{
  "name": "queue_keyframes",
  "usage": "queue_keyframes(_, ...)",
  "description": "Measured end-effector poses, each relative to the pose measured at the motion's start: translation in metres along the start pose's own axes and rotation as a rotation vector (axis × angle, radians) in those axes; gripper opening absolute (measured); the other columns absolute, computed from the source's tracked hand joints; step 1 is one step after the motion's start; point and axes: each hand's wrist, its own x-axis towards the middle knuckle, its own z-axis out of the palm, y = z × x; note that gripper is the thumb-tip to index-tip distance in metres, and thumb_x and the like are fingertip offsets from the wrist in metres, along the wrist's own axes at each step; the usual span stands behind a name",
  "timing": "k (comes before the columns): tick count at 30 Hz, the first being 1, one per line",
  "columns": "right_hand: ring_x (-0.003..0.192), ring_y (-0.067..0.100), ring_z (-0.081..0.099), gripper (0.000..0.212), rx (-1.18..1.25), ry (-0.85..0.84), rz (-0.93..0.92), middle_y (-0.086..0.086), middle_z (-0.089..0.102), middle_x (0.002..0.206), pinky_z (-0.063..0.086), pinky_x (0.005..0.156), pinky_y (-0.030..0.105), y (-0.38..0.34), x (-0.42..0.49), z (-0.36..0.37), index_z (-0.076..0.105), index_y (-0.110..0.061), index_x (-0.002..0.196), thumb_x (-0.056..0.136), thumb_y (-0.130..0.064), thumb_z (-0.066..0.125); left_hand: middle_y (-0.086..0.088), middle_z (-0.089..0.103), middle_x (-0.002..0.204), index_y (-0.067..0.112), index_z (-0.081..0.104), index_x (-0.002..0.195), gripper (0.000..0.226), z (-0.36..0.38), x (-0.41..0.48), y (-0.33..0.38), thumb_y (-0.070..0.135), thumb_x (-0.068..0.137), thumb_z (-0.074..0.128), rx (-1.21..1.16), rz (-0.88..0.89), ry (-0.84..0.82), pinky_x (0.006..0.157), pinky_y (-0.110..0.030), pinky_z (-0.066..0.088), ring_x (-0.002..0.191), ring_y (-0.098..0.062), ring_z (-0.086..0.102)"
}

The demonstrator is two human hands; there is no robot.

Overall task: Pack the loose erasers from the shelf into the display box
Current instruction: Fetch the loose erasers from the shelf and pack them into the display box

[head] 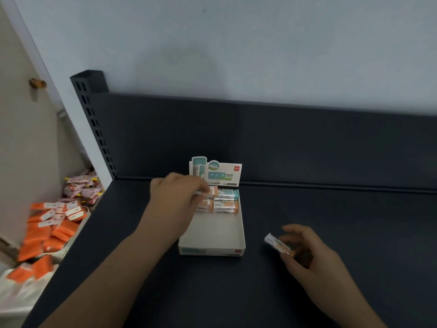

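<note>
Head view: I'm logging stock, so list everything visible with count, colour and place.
Shelf: one, dark grey, across the frame.
Box: one, white and teal, mid-shelf, front part bare.
Erasers: at least three, teal or orange, at the box's back; one more in each hand.
Orange packets: many, piled low left.
Pink packets: several, behind the orange ones.
Left hand: pinches an eraser over the box.
Right hand: holds an eraser right of the box.

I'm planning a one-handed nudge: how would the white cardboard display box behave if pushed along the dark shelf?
The white cardboard display box probably slides easily: it looks thin-walled and is mostly empty, with wrapped erasers only at the back. Its upright header card would likely flex if pushed there. Low and wide, it seems unlikely to tip.
</note>
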Motion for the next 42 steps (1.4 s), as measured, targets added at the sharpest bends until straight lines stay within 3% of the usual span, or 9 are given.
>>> queue_keyframes(4,0.086,0.002,0.063,0.047,-0.005,0.034,-0.002,-0.028,0.064,0.104,0.047,0.071,0.013,0.002,0.005,-0.010,0.051,-0.047,0.108,0.083,-0.012,0.071,0.014,0.064,0.112,0.037,0.059,0.112,0.022,0.023,0.015,-0.002,0.025,0.094,0.055,0.083,0.088,-0.124,0.094,-0.029,0.029,0.105,-0.009,0.054)
queue_keyframes(8,0.079,0.003,0.063,0.048,0.025,0.048,-0.001,-0.026,0.066,0.101,0.049,0.068,0.017,0.002,0.008,-0.012,0.051,-0.046,0.110,0.083,-0.012,0.071,0.011,0.068,0.095,0.033,0.064,0.099,0.021,0.037,0.017,-0.012,0.019,0.083,0.068,0.150,0.104,-0.080,0.078,-0.029,0.043,0.081,-0.010,0.060)
queue_keyframes(15,0.084,0.002,0.063,0.051,0.052,0.006,-0.014,-0.028,0.064,0.103,0.050,0.072,0.019,-0.002,0.011,-0.006,0.046,-0.048,0.115,0.085,-0.015,0.069,0.012,0.071,0.083,0.031,0.070,0.086,0.022,0.042,0.008,-0.021,0.017,0.071,0.079,0.190,0.123,0.020,0.074,-0.032,0.038,0.073,-0.013,0.064)
queue_keyframes(18,0.080,0.005,0.063,0.050,0.036,-0.006,-0.044,-0.027,0.063,0.103,0.052,0.072,0.023,-0.010,0.015,-0.005,0.044,-0.051,0.115,0.085,-0.018,0.068,0.012,0.071,0.088,0.032,0.071,0.087,0.022,0.042,0.006,-0.023,0.016,0.074,0.077,0.171,0.132,0.041,0.076,-0.033,0.032,0.076,-0.014,0.064)
queue_keyframes(23,0.094,-0.005,0.058,0.048,0.021,-0.033,-0.148,-0.024,0.063,0.103,0.047,0.075,0.013,-0.042,0.028,-0.004,0.045,-0.049,0.117,0.087,-0.019,0.066,0.013,0.068,0.090,0.035,0.071,0.087,0.023,0.042,0.004,-0.026,0.017,0.073,0.078,0.215,0.090,0.053,0.077,-0.032,0.026,0.078,-0.014,0.063)
queue_keyframes(30,0.097,-0.001,0.055,0.042,-0.112,-0.098,-0.367,-0.020,0.059,0.116,0.049,0.084,0.020,-0.085,0.081,0.019,0.047,-0.035,0.125,0.090,-0.016,0.062,0.015,0.058,0.113,0.038,0.062,0.110,0.024,0.041,0.004,-0.026,0.024,0.091,0.057,0.144,0.010,0.016,0.090,-0.030,0.019,0.105,-0.010,0.054)
queue_keyframes(34,0.093,0.002,0.054,0.039,-0.134,-0.124,-0.366,-0.015,0.059,0.117,0.047,0.084,0.020,-0.066,0.105,0.046,0.051,-0.030,0.125,0.092,-0.012,0.059,0.015,0.053,0.122,0.038,0.057,0.117,0.027,0.042,0.005,-0.026,0.026,0.094,0.052,0.090,-0.032,-0.019,0.096,-0.029,0.020,0.113,-0.008,0.048)
queue_keyframes(38,0.094,-0.003,0.053,0.029,-0.064,-0.014,-0.372,-0.014,0.060,0.108,0.040,0.081,0.004,-0.042,0.106,0.059,0.061,-0.025,0.114,0.088,-0.012,0.066,0.015,0.051,0.122,0.038,0.056,0.119,0.026,0.042,0.004,-0.027,0.028,0.095,0.052,0.052,-0.048,-0.030,0.096,-0.029,0.022,0.113,-0.008,0.046)
queue_keyframes(42,0.093,0.000,0.055,0.024,-0.079,0.018,-0.427,-0.015,0.059,0.099,0.042,0.080,0.006,-0.033,0.109,0.060,0.064,-0.023,0.110,0.087,-0.017,0.069,0.014,0.049,0.122,0.037,0.055,0.120,0.027,0.041,0.005,-0.026,0.030,0.094,0.052,0.048,-0.047,-0.055,0.098,-0.031,0.024,0.114,-0.009,0.044)
